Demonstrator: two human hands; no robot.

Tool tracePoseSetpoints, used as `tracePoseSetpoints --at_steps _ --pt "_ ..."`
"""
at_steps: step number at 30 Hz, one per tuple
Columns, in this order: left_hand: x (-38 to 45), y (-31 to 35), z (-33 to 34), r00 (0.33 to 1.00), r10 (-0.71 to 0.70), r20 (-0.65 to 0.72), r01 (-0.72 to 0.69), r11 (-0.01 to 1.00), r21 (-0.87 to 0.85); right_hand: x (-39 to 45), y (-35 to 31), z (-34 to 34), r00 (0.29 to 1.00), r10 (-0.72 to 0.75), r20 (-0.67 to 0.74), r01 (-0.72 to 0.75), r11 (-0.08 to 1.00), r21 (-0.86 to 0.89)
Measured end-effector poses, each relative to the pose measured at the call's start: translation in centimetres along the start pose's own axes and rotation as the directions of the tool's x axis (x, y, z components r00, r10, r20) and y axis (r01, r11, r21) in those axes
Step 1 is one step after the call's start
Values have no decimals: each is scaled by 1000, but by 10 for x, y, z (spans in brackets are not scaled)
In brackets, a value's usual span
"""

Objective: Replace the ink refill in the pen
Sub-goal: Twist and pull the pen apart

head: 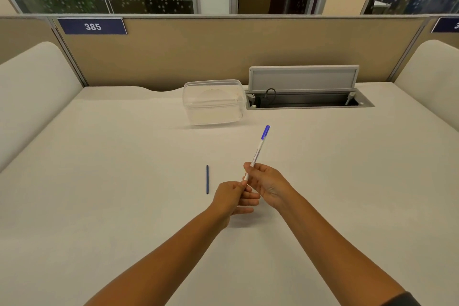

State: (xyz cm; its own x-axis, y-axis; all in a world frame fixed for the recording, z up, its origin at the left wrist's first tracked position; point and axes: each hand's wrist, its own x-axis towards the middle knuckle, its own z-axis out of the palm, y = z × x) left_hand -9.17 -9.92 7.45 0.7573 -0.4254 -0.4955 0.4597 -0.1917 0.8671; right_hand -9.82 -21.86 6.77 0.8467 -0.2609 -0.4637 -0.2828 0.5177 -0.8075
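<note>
Even, soft overhead light; faint shadows on the desk (pixel 99 181); wide-angle bending at edges.

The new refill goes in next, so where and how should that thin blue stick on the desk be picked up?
Pinch the refill near its middle, coming straight down from above with the left hand, which is nearer. It lies flat on the desk, pointing away from the person, with open space on both long sides, so fingertips can close across its thin width. Gripping mid-length should keep it balanced.
</note>
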Motion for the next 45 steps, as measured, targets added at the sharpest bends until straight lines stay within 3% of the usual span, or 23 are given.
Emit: tracePoseSetpoints --at_steps 8,11,21,26,29,31,36,42,45 --pt "1 0 -4 999 -35 28 36 998 -55 -1 -4 -9 996 29 89 -36 996 81" --pt "0 1 -2 1000 -27 17 27 999 -39 -2 -4 -5 999 2 46 -3 1000 18" --pt "-2 9 -8 986 -82 147 101 987 -126 -3 -13 -8 991 -6 131 1 999 44" --pt "-2 10 -10 972 -84 219 139 958 -250 -2 -19 -9 988 -21 153 9 996 84" --pt "2 8 -8 997 65 41 -64 998 -27 -1 -15 -7 993 -42 106 31 994 104" --pt "6 6 -9 978 206 -47 -194 965 178 -1 -11 -7 996 -63 66 56 993 102" --pt "13 3 -11 953 302 3 -264 829 493 -1 -4 -8 996 -88 18 86 990 108" --pt "13 -3 -9 953 301 18 -266 811 521 -2 0 -6 996 -63 67 58 996 66" --pt "11 1 -6 961 275 25 -255 848 465 -1 -1 -8 998 -27 53 19 990 140"
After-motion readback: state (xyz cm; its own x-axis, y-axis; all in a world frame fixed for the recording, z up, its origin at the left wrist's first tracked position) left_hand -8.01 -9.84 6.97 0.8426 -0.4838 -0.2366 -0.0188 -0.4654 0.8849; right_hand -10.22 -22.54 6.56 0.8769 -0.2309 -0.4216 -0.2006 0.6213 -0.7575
